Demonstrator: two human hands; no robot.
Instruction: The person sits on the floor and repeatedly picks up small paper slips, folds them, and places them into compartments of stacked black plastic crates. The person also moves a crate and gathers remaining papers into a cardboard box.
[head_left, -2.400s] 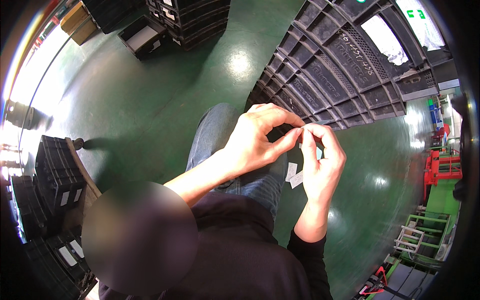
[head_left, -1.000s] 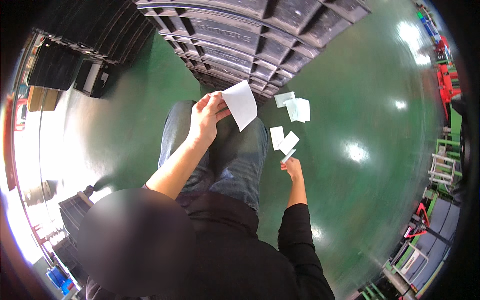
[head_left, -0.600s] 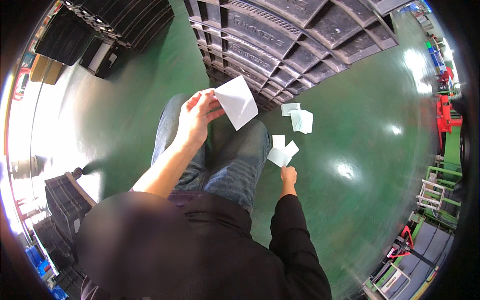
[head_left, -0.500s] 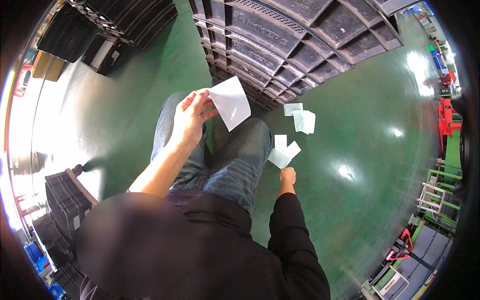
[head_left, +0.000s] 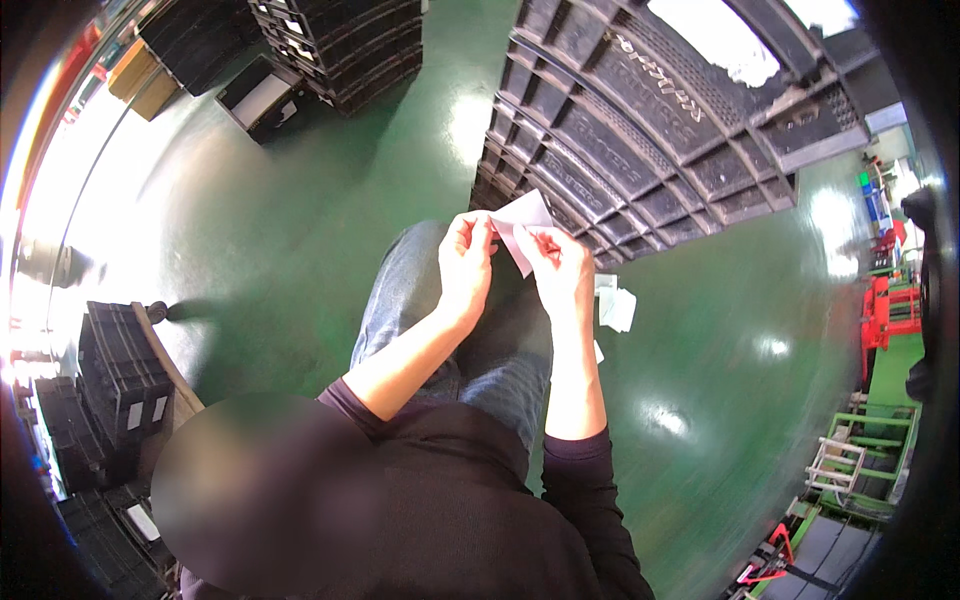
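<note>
In front of the ribbed wall of black plastic crates (head_left: 580, 135), I hold a small white sheet of paper (head_left: 525, 212) above my knees. My left hand (head_left: 467, 262) is closed, pinching the sheet's left edge between thumb and fingers. On the near right side, my right hand (head_left: 560, 268) also pinches the sheet, its thumb lying on the paper. The sheet is tilted, and its lower part is partly covered by the fingers. Several white paper slips (head_left: 618, 308) lie on the floor beyond my right forearm, which hides some of them.
The green floor (head_left: 690, 340) spreads to both sides. More stacked black crates (head_left: 350, 50) stand at the far left, a low black bin (head_left: 262, 95) beside them. Other black crates (head_left: 125, 375) are at the near left. Red and green metal frames (head_left: 890, 320) line the right side.
My right hand has risen from beside the floor slips to the sheet, which both hands now hold. The view has shifted, so the crates appear farther right.
</note>
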